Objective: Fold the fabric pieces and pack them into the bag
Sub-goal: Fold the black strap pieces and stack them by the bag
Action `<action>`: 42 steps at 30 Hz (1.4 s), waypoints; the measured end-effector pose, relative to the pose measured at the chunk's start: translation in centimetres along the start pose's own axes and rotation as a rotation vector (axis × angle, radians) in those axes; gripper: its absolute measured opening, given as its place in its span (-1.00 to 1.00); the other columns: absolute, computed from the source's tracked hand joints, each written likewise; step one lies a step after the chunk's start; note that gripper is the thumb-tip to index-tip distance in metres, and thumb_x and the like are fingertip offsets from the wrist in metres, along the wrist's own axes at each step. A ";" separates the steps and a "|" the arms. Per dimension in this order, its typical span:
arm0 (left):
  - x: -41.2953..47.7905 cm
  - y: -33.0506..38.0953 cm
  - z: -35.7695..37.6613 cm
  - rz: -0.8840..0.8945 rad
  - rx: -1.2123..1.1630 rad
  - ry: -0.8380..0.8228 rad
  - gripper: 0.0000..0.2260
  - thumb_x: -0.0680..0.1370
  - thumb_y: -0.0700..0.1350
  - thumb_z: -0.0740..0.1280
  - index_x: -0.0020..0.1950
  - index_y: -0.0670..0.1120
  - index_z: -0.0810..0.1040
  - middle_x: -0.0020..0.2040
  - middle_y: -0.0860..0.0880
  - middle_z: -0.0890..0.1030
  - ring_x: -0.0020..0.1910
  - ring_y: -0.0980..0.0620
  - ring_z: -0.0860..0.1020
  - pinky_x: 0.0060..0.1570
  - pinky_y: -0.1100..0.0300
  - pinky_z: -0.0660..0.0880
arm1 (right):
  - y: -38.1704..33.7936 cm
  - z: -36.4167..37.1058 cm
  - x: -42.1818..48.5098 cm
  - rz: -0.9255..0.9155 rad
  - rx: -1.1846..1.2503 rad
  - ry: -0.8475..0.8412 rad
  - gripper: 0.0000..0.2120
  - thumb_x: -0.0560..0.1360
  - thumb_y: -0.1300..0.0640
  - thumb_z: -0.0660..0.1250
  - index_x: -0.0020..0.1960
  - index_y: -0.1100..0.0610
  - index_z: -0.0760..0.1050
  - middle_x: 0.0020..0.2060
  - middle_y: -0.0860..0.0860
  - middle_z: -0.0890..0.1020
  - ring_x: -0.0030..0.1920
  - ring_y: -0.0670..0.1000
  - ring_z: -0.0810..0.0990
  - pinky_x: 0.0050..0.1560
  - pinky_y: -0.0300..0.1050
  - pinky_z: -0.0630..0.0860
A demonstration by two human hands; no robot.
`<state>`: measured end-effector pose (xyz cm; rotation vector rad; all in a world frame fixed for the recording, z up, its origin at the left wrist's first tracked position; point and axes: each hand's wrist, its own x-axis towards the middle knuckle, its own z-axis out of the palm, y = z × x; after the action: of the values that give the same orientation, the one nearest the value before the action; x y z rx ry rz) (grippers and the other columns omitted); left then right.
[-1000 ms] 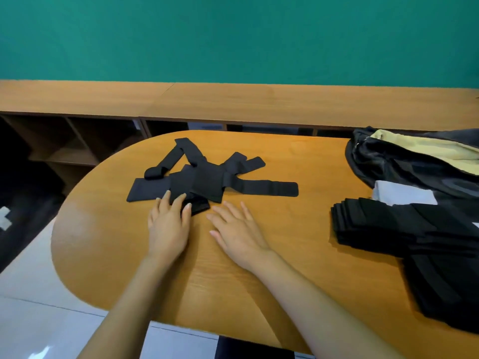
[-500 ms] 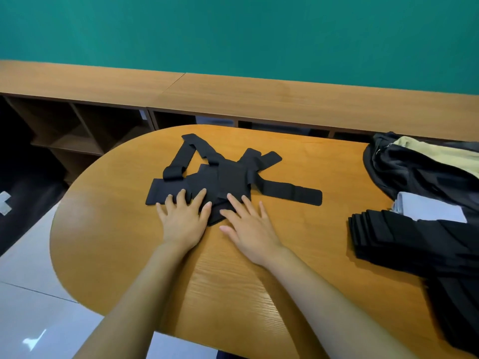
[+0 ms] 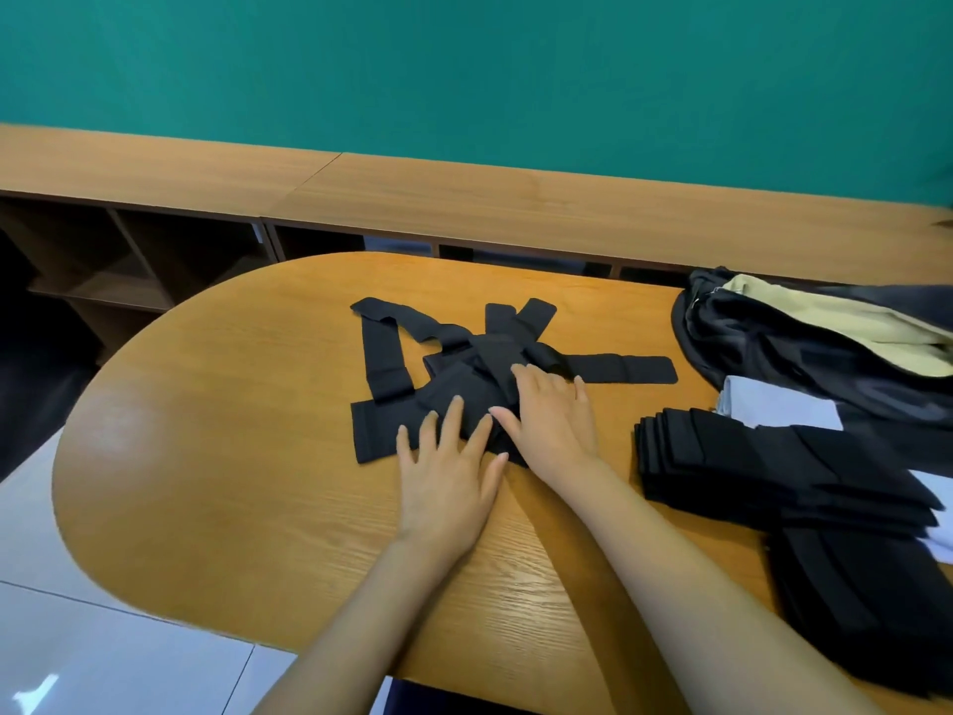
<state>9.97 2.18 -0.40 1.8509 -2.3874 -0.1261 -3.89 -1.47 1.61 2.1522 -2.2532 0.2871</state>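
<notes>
The left grip (image 3: 448, 477), a bare hand, lay flat with its fingers spread, the fingertips pressing on the near edge of the black strapped fabric piece (image 3: 490, 353) while the palm rested on the tabletop (image 3: 232, 456). The right grip (image 3: 554, 420) lay just beside it, touching it at the thumb side, also flat with straight fingers, and it pressed down on the middle of the same piece. Neither grip pinched or curled round anything. The fabric piece lay near the middle of the tabletop, under and beyond both grips, with one strap reaching away to the right, two short ends pointing to the far side, and a looped strap and a wide flap out to the left. To the right of the grips, apart from them, sat a stack of folded black pieces (image 3: 722, 456), and behind it a dark bag (image 3: 773, 343) lay open, showing a pale yellow lining (image 3: 825, 322), with something white (image 3: 778, 410) at its mouth. The tabletop was rounded, orange-brown wood. Beyond it ran a long wooden ledge (image 3: 464, 198) over open cubbies (image 3: 129, 260), against a green wall (image 3: 464, 69); pale floor tiles (image 3: 77, 637) showed at the lower left.
</notes>
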 end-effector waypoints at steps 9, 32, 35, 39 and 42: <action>0.5 -0.9 0.3 0.007 0.045 -0.023 -0.54 0.67 0.18 -0.12 0.58 0.18 0.05 0.60 0.02 0.09 0.55 -0.09 0.07 0.50 -0.21 -0.10 | 1.5 -0.2 -0.5 -0.061 0.182 0.252 -0.79 0.66 0.19 0.19 0.20 0.19 0.55 -0.09 0.06 0.69 -0.09 0.11 0.64 0.18 -0.05 0.41; -5.2 0.2 0.9 0.279 -0.267 -0.009 -0.38 0.54 0.28 -0.27 0.58 0.16 0.08 0.59 0.16 0.02 0.56 0.19 -0.15 0.46 -0.03 -0.42 | 5.9 -0.3 -15.7 -0.219 0.146 -0.129 -0.32 0.53 -0.40 -0.25 0.52 -0.16 0.22 0.53 -0.24 0.13 0.54 -0.23 -0.11 0.53 -0.08 -0.31; -6.9 0.9 1.8 0.311 -0.299 -0.028 -0.41 0.57 0.29 -0.19 0.57 0.15 0.09 0.60 0.14 -0.03 0.55 0.21 -0.15 0.45 0.02 -0.43 | 6.2 -0.3 -16.1 -0.211 0.155 -0.156 -0.28 0.50 -0.41 -0.30 0.52 -0.17 0.22 0.53 -0.24 0.14 0.54 -0.23 -0.10 0.54 -0.04 -0.29; -8.0 0.8 2.5 0.328 -0.290 -0.003 -0.42 0.57 0.33 -0.10 0.53 0.14 0.24 0.59 0.12 0.08 0.54 0.24 -0.09 0.47 0.06 -0.39 | 7.2 0.2 -16.9 -0.191 0.227 -0.131 -0.38 0.54 -0.40 -0.18 0.47 -0.22 0.28 0.49 -0.30 0.19 0.51 -0.32 -0.10 0.48 -0.18 -0.36; -8.1 0.7 2.5 0.349 -0.317 0.018 -0.39 0.51 0.37 0.00 0.49 0.15 0.34 0.56 0.13 0.18 0.53 0.26 -0.02 0.48 0.10 -0.36 | 7.6 0.6 -16.9 -0.176 0.306 -0.088 -0.36 0.48 -0.47 -0.09 0.41 -0.23 0.37 0.43 -0.36 0.25 0.47 -0.39 -0.06 0.47 -0.24 -0.34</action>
<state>10.88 10.14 -3.12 1.2779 -2.4609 -0.4221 -10.44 15.49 -2.25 2.5403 -2.1635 0.5769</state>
